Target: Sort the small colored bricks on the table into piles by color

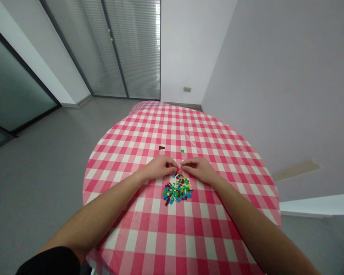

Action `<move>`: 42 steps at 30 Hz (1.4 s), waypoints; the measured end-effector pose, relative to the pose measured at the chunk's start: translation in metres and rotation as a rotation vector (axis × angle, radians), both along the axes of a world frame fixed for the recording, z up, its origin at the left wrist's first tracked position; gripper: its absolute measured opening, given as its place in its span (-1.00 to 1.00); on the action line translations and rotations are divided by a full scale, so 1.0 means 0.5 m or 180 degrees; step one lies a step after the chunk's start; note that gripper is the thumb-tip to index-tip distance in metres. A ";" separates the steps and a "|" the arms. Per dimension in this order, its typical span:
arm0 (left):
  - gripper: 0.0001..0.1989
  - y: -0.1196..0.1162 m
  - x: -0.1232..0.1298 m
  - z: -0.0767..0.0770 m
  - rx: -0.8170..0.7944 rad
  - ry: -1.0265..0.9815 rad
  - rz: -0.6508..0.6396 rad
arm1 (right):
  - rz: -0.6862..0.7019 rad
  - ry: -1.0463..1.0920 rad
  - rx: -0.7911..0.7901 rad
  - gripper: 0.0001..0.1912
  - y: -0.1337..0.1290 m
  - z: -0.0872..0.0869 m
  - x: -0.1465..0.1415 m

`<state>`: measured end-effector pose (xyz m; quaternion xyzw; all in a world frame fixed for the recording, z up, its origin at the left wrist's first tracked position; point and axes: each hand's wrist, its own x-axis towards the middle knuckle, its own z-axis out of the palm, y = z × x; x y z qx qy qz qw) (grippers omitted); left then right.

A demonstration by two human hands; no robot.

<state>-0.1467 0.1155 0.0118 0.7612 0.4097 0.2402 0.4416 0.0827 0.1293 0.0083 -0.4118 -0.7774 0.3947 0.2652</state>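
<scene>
In the head camera's view, a person works with 2 bare hands over a table spread with a red-and-white checked tablecloth (189,240). The left hand (160,167) and the right hand (200,169) face each other, fingertips just apart. The right hand's thumb and fingers form a narrow pinch, with a small green bit (181,166) held at the tips. The left hand's fingers curl toward the thumb, also narrowly; whether anything sits between them cannot be told at this size.

Directly below the 2 pinches, on the person's side, lies a loose pile of small coloured pieces (177,191), mostly green, blue and dark brown, with touches of yellow, red and white. Its narrow far end trails up to just beside the fingertips, while its broad part spreads between the forearms.

Beyond the left hand, on the side away from the person, rests a dark brown piece (161,148) with a stepped outline. Beyond the gap between the hands, nearer the right fingertips, lies a green piece (182,151), apart from the brown piece and from the pile.

A black sleeve (50,263) shows at the upper part of the left arm. Far beyond the hands stand glass panels with blinds (137,53) and a pale wall (186,46) bearing a small outlet plate (187,89). Grey floor (54,168) stretches out to the left of the left hand, past the table's rounded edge.
</scene>
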 end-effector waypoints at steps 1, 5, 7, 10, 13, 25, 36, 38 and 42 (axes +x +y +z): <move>-0.80 0.000 0.001 0.000 -0.0003 -0.0006 0.0009 | -0.0016 0.0008 0.0000 -0.77 0.000 0.001 -0.001; -0.79 -0.002 0.005 0.001 -0.0032 -0.0009 0.0101 | -0.0082 0.0008 0.0000 -0.81 -0.003 0.007 -0.005; -0.79 -0.004 0.008 0.001 -0.0031 -0.0038 0.0228 | -0.0081 0.0027 0.0001 -0.82 -0.005 0.011 -0.008; -0.77 -0.007 0.013 0.003 -0.0013 -0.0103 0.0295 | -0.0073 0.0076 -0.0016 -0.83 -0.006 0.014 -0.012; -0.75 -0.009 0.016 0.007 0.0019 -0.0138 0.0267 | -0.0069 0.0101 -0.0065 -0.82 -0.007 0.015 -0.013; -0.78 -0.013 0.021 0.014 0.0135 -0.0219 0.0425 | 0.0005 0.0156 -0.0026 -0.83 -0.006 0.008 -0.012; -0.75 -0.009 0.019 0.012 0.0174 -0.0226 0.0314 | -0.0030 -0.0012 0.0246 -0.81 -0.006 0.011 -0.012; -0.74 -0.010 0.020 0.014 0.0113 -0.0258 0.0305 | -0.0042 -0.0029 0.0324 -0.81 -0.006 0.013 -0.014; -0.73 -0.012 0.021 0.019 -0.0004 -0.0254 0.0293 | -0.0046 -0.0121 0.0432 -0.80 -0.007 0.016 -0.017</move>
